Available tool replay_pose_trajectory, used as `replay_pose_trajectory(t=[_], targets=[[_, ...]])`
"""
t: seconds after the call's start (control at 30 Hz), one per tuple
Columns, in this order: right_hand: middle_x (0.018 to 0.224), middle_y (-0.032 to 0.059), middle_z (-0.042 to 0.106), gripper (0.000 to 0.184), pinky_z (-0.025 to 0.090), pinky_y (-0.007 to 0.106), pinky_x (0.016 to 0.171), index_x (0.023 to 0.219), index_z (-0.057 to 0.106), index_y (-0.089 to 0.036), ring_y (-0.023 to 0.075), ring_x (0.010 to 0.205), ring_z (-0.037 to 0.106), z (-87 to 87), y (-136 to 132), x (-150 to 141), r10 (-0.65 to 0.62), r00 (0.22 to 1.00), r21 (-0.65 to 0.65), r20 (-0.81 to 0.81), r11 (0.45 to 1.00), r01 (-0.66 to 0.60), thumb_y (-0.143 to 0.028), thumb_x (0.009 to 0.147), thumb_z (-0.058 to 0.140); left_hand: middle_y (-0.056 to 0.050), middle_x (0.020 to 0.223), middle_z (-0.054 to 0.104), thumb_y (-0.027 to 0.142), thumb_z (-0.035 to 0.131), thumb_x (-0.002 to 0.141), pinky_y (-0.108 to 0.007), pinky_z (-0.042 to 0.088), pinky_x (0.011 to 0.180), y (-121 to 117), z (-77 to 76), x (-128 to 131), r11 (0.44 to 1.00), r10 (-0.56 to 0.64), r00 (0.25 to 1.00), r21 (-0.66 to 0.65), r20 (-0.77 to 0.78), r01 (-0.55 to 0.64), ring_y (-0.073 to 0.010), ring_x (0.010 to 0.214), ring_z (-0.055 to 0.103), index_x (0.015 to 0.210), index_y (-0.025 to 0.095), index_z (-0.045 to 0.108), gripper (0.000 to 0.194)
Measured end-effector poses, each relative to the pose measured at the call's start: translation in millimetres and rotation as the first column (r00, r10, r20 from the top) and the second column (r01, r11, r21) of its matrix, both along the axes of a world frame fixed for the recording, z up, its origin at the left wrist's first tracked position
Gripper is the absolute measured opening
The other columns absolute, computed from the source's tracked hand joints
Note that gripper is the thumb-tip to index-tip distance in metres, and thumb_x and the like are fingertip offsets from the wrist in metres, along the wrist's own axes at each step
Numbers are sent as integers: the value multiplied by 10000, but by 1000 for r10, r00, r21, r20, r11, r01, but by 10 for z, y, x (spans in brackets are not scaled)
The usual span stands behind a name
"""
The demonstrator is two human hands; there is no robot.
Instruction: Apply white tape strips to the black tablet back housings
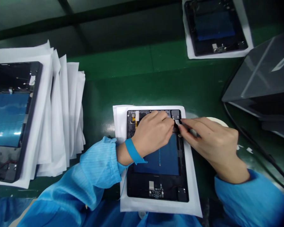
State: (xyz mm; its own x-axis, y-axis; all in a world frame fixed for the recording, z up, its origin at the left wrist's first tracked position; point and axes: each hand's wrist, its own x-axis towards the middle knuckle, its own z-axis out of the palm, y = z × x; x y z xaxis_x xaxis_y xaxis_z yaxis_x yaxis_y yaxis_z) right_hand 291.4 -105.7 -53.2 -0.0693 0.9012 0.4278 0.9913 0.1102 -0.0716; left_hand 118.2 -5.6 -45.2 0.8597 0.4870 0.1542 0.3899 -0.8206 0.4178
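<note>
An opened tablet (156, 186), its inside showing, lies on a white foam sleeve (161, 206) in front of me. A blue panel (156, 160) fills its middle and a small circuit board (156, 191) sits near its lower edge. My left hand (153, 130), with a blue band at the wrist, is closed over the tablet's upper part; its fingertips are hidden. At the upper right corner, my right hand (209, 138) pinches a small white strip (177, 122) between thumb and forefinger. The two hands' fingers are close together there.
Foam sleeves (71, 110) are stacked at left with another opened tablet (8, 119) on top. A further tablet (217, 28) lies at the far right. A grey box-like stand (260, 69), black cable (255, 145), pale round roll (217, 121) and white scraps (249, 150) are at right.
</note>
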Motion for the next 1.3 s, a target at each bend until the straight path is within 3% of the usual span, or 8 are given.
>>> replay_pose_trajectory(t=[0.67, 0.97, 1.3], targets=[[796, 4, 724, 84, 352, 282, 533, 940, 699, -193, 112, 638, 620, 47, 19, -62, -6, 999, 19, 40, 1000, 5, -240, 921, 632, -47, 858, 608, 214, 505, 1002, -339, 472, 808, -9, -15, -4, 1000, 14, 999, 26, 30, -15, -207, 844, 553, 836, 162, 652, 228], [880, 19, 728, 78, 401, 276, 576, 914, 706, -200, 122, 702, 637, 57, 33, -68, 0, 1000, 7, 16, 1000, 0, -245, 916, 643, -55, 867, 609, 223, 486, 1013, -348, 476, 828, -11, -7, -2, 1000, 14, 1000, 12, 4, -14, -213, 877, 561, 867, 161, 653, 230], [864, 23, 719, 136, 383, 296, 572, 947, 741, -198, 127, 673, 599, 60, 8, -42, 80, 997, -47, 10, 996, -79, -214, 926, 608, -59, 838, 595, 207, 490, 1002, -354, 481, 850, -35, -4, 7, 999, 13, 1000, 32, -5, -13, -225, 908, 580, 874, 157, 664, 222]])
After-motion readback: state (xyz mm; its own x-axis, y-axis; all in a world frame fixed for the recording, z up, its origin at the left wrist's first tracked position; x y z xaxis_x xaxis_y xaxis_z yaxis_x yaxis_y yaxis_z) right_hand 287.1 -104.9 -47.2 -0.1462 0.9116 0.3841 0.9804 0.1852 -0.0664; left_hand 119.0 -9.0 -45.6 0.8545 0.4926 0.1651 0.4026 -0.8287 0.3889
